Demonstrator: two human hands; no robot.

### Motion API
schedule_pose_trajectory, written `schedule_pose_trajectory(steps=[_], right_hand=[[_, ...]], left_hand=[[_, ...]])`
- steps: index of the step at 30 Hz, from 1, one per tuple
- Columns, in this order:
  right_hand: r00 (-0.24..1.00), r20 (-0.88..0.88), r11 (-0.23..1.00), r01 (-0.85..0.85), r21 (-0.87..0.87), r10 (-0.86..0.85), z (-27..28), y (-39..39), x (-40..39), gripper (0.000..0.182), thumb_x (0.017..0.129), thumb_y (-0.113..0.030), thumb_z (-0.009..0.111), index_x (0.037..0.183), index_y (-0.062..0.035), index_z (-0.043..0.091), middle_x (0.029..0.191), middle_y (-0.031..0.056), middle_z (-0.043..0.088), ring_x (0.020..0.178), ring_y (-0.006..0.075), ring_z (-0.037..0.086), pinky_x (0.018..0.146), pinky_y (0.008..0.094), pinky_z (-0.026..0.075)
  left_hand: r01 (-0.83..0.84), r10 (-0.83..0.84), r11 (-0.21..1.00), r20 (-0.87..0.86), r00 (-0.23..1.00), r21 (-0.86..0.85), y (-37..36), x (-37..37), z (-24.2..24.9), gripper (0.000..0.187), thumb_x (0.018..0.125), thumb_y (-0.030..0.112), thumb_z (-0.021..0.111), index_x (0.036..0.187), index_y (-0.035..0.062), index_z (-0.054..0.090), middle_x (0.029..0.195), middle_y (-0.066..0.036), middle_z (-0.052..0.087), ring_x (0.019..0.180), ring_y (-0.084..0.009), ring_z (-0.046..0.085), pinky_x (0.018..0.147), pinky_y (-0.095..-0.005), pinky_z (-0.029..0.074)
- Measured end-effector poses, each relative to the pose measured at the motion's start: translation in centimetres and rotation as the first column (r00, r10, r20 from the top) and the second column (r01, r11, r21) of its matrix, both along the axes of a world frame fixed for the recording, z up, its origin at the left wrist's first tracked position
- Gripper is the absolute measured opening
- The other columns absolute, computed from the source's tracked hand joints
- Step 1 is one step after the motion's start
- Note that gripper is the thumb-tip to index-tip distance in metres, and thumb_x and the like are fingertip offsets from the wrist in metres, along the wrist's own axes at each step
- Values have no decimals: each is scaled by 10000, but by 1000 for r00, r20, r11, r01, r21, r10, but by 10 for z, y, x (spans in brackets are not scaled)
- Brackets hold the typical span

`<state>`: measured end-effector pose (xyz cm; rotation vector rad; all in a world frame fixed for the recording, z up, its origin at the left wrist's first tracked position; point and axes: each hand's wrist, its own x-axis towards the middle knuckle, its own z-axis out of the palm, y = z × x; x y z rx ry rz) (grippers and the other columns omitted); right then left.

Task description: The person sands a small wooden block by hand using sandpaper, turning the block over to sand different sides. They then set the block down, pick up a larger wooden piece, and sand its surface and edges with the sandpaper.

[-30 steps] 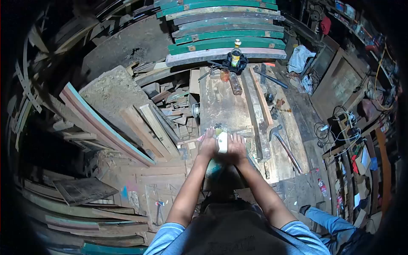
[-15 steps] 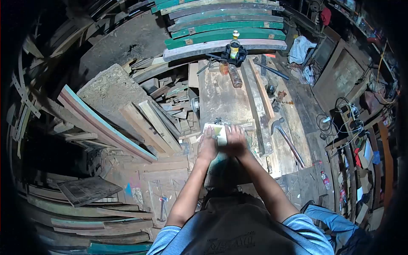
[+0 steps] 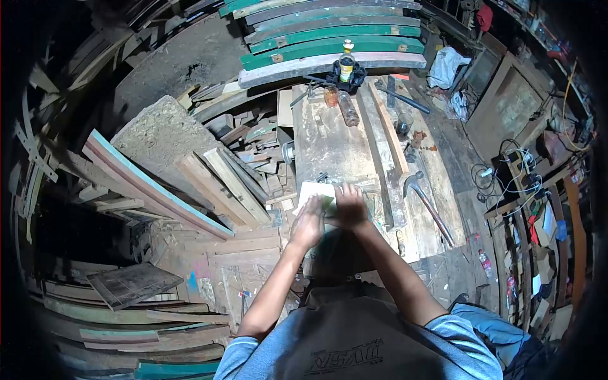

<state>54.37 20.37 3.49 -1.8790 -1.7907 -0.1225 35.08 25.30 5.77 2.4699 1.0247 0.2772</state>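
Observation:
A small pale sheet or block with a greenish patch (image 3: 318, 190) lies at the near end of the wooden workbench (image 3: 335, 149). My left hand (image 3: 308, 223) rests on its left lower part, fingers pointing forward and close together. Against its right edge is my right hand (image 3: 349, 206), fingers slightly spread over the bench; its lower part is in shadow. Whether either hand grips the piece cannot be made out. To the right of my hands lies a hammer (image 3: 430, 209) on the planks.
A bottle (image 3: 346, 66) in black plastic stands at the bench's far end, near two jars (image 3: 348, 109). Green-painted beams (image 3: 335, 50) lie beyond. Leaning boards (image 3: 234, 187) and wood scraps are at the left, tangled cables (image 3: 510, 171) at the right.
My left hand has slid slightly back toward me, baring more of the pale piece's upper part. My right hand has hardly moved. The view has shifted slightly.

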Motion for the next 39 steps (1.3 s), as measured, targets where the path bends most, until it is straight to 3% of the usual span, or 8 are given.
schedule_pose_trajectory(steps=[7,13,19,21,24,28,30,39], right_hand=[[998,-66,1000,-6,-31,4,-4,0,-2,1058,649,-638,916,1435,5,618,1233,232,642,1190,433,637,1058,562,505],[1000,21,987,21,-156,-18,-20,7,-1,906,783,-456,845,1515,7,577,1296,239,631,1265,425,601,1120,540,461],[1000,-3,961,-22,-276,22,12,1,2,976,779,-449,868,1566,8,516,1338,247,612,1332,426,575,1151,540,442],[1000,-20,966,-25,-258,20,-4,6,4,1027,753,-492,884,1571,7,513,1343,253,611,1341,435,572,1167,550,433],[1000,-19,976,-15,-219,11,-19,9,3,1041,760,-539,871,1577,-4,512,1352,251,611,1324,442,580,1167,564,432],[1000,-27,951,-12,-310,4,4,6,0,1070,736,-551,891,1578,-10,511,1364,246,610,1326,444,579,1157,582,438],[999,-30,967,-21,-254,14,14,1,-1,1080,722,-558,902,1567,-7,516,1362,248,610,1327,443,578,1154,583,438],[1000,8,939,-10,-344,14,5,7,0,1064,723,-504,906,1562,11,503,1365,228,588,1335,402,563,1166,523,431]], left_hand=[[-98,111,987,-104,988,125,30,23,13,634,1083,163,521,1604,-181,412,1676,-407,418,1603,-530,377,1359,-496,298],[-215,176,963,227,958,162,-27,20,-39,683,1022,320,599,1586,-61,529,1641,-349,505,1597,-489,409,1362,-554,268],[25,79,937,-280,957,349,31,32,-52,907,994,418,653,1691,-74,345,1770,-327,309,1652,-486,299,1374,-544,243],[-152,131,986,237,963,71,6,11,-65,899,997,402,649,1689,-81,340,1767,-329,313,1654,-488,293,1374,-539,242],[-108,107,994,36,994,26,-16,7,-24,806,1058,319,605,1698,-82,321,1736,-347,361,1654,-494,303,1369,-559,245],[-166,137,976,195,971,143,8,10,-50,826,1028,369,615,1669,-95,379,1758,-326,341,1650,-469,319,1372,-507,248],[-74,114,941,-105,988,331,59,24,-99,827,1014,349,635,1657,-108,386,1745,-334,351,1643,-471,330,1372,-506,249],[-85,84,996,119,989,7,-11,-1,-26,767,1054,267,571,1683,-99,330,1739,-365,340,1635,-543,295,1371,-566,227]])
